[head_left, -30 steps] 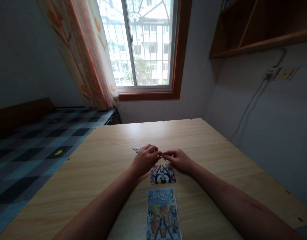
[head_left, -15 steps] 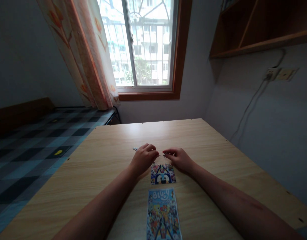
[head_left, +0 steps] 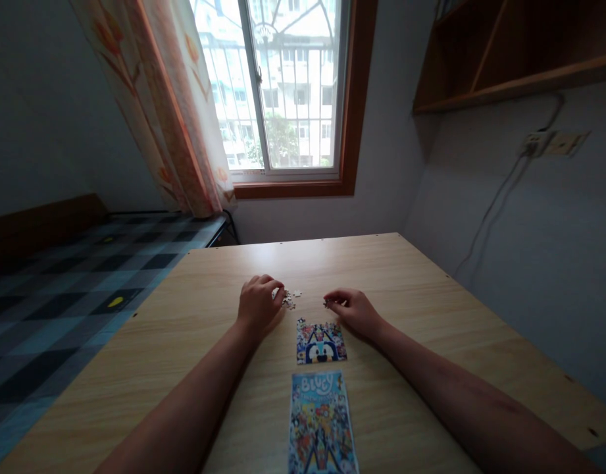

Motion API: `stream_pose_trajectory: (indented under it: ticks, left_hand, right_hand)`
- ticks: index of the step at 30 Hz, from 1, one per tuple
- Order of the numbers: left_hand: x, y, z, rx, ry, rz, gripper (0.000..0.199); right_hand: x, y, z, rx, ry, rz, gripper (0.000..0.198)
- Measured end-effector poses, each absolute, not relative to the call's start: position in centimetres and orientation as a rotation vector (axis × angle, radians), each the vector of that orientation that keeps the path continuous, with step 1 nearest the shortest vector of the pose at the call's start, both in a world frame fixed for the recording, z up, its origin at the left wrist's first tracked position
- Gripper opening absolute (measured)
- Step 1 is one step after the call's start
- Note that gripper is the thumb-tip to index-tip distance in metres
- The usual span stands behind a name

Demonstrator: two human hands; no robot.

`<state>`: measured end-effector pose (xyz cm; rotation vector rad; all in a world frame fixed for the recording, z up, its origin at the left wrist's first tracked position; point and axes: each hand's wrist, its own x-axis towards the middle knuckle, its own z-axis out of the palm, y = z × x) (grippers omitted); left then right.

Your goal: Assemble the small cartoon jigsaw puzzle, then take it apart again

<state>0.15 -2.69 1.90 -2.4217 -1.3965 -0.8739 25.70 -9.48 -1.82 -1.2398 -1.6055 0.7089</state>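
My right hand (head_left: 353, 308) pinches a small jigsaw puzzle piece (head_left: 327, 303) between thumb and fingertips, just above the partly assembled puzzle (head_left: 322, 342). That puzzle shows a blue cartoon dog's face, and its upper edge is jagged. At a small pile of loose puzzle pieces (head_left: 289, 301), my left hand (head_left: 259, 304) has its fingers curled, thumb and index finger close together; what they hold, if anything, is hard to make out. Nearer to me lies a "Bluey" picture sheet (head_left: 322, 421), flat and apart from the puzzle.
The light wooden table (head_left: 411, 276) reaches toward a barred window (head_left: 297, 92). To the left stand a bed with a checked cover (head_left: 85, 289) and a flowered curtain (head_left: 164, 99). A wooden shelf (head_left: 520, 85) and a socket with a cable (head_left: 538, 141) are on the right wall.
My left hand has moved left, away from above the puzzle, uncovering the loose pieces and the puzzle's upper left corner. The right hand stays nearly in place with its piece.
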Motion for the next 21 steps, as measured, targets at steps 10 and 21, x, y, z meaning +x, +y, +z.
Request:
stream_pose_trajectory:
  ticks: [10, 21]
  left_hand:
    - [0.9, -3.7, 2.4, -2.516, -1.102, -1.150, 0.020]
    - [4.6, -6.5, 1.9, -2.831, -0.689, -0.960, 0.017]
  right_hand:
    - [25.4, -9.4, -1.9, -1.173, -1.562, 0.744, 0.021]
    - [24.5, -10.2, -1.3, -0.978, -1.467, 1.054, 0.030]
